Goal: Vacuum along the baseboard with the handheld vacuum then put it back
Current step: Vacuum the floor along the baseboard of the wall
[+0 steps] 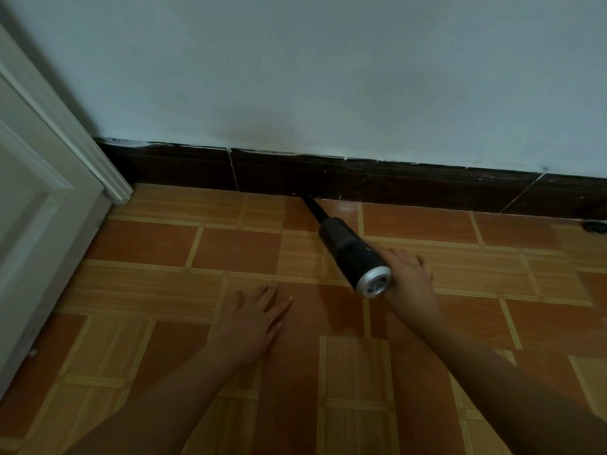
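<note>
A black handheld vacuum (348, 247) with a silver rear cap points up and left. Its thin black nozzle tip meets the foot of the dark brown baseboard (410, 183). My right hand (410, 277) grips the vacuum's body from the right side, with its fingers hidden behind the body. My left hand (256, 318) lies flat on the orange tiled floor with straight fingers, to the left of the vacuum and apart from it.
A white door and its frame (49, 198) stand at the left, meeting the baseboard at the corner. A pale wall (328, 77) rises above the baseboard. A small dark object (594, 225) lies on the floor by the baseboard at the far right.
</note>
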The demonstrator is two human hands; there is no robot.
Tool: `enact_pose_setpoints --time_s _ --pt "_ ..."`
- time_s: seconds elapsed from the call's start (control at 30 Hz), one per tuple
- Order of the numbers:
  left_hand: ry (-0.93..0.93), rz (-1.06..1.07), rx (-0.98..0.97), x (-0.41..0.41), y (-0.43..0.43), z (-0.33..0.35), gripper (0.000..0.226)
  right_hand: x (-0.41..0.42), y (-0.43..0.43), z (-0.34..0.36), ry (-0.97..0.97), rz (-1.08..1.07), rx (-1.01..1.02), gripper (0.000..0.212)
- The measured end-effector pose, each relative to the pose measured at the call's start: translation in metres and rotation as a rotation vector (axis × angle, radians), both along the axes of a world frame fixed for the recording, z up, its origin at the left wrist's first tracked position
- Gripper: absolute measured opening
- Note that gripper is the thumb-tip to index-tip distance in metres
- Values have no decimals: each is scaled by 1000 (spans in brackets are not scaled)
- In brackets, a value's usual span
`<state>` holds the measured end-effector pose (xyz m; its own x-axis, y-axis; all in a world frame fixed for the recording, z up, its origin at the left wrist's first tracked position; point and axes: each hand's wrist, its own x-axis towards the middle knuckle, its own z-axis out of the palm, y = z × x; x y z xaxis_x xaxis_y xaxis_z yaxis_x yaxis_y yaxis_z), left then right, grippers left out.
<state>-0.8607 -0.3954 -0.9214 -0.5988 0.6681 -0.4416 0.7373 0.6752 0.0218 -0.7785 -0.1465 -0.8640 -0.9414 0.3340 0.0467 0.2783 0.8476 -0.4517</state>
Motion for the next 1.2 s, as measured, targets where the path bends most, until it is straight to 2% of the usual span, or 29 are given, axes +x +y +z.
enact_pose_setpoints --time_s 0.1,0.17,0.23,0.33,0.43,0.57,0.7,0.87,1.0,1.2 --pt "-7 -13 20 -1 -2 -4 83 -21 -16 1 9 48 47 54" --pt "0 -24 22 -1 -2 -5 85 -34 -26 2 3 75 50 56" --pt "2 -22 30 -2 -3 -8 82 -44 -36 1 -2 99 46 58" --pt "0 24 36 -2 -3 -2 66 -51 -45 -1 -15 125 52 59" --pt "15 -13 87 -1 -3 -9 78 -51 -45 -4 2 115 47 59" --pt "-4 -3 73 0 -2 -6 57 -45 -36 -6 2 80 52 59" --pt "52 -28 113 -2 -4 -10 72 -35 -24 -10 -21 60 78 56" --pt "5 -26 19 -1 -1 -3 80 -18 -9 -12 -11 33 86 55" --pt "49 -15 -30 -3 -3 -1 52 -6 2 -11 -15 5 86 58" --pt "88 -27 -7 -1 -2 2 49 17 23 -6 -17 -57 100 57"
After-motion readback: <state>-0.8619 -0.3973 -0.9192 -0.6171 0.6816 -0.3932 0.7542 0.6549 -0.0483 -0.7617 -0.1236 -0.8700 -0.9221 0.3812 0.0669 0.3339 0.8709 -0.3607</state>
